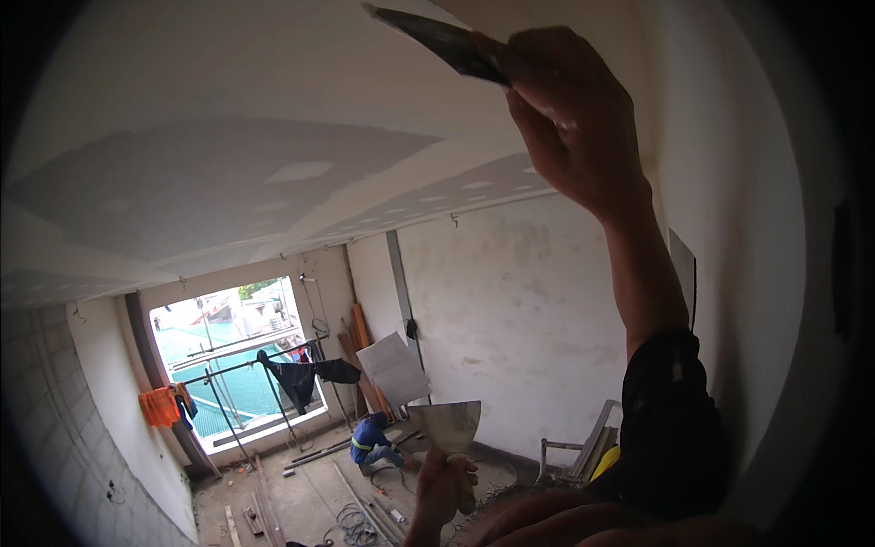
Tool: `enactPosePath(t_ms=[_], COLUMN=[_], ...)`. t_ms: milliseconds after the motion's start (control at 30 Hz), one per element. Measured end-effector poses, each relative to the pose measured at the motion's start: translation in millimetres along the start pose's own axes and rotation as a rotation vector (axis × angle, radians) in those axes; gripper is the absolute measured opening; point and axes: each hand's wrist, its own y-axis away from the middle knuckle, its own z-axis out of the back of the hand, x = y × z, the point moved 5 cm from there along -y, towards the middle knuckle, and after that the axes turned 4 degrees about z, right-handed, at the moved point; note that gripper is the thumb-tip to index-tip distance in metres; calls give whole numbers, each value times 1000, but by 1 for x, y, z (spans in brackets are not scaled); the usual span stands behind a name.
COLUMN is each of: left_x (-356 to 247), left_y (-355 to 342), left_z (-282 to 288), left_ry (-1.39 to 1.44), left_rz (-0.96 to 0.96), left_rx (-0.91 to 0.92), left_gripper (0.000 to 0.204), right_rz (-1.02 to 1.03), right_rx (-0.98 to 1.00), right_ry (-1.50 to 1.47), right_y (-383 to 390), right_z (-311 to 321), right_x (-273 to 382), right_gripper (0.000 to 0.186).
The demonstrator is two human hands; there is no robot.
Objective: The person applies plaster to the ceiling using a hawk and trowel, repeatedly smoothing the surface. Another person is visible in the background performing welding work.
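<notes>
My right hand (579, 118) is raised high, its fingers closed around a putty knife (442, 44). The dark blade points left just under the ceiling (246, 73); whether its edge touches the surface I cannot tell. Pale compound covers parts of that ceiling, around bare grey board patches (228, 173). Low in the middle, my left hand (442, 483) grips the handle of a second, wide-bladed putty knife (447, 424). Its blade stands upright, and a pale patch of what looks like compound lies on its lower part.
Far below, a person in a blue top (369, 438) crouches on the floor among pipes and coiled cable (354, 527). Clothes, including an orange cloth (159, 408), hang on a rail by the window opening. A metal frame (592, 447) stands at lower right. A wall (747, 228) rises close on my right.
</notes>
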Motion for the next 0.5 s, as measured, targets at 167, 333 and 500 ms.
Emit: enactPosePath(t_ms=[167, 333, 500], left_x=[-59, -76, -86], left_y=[27, 32, 34], left_z=[-22, -21, -49], left_ry=[74, 315, 861], left_rz=[-35, 70, 259], left_rx=[-69, 152, 518], left_gripper=[39, 50, 57], right_rz=[-231, -940, -1257], right_rx=[162, 159, 221], right_ry=[-342, -1072, -1383], right_y=[41, 143, 247], right_z=[27, 7, -18], right_x=[33, 62, 122], right_gripper=[40, 14, 10])
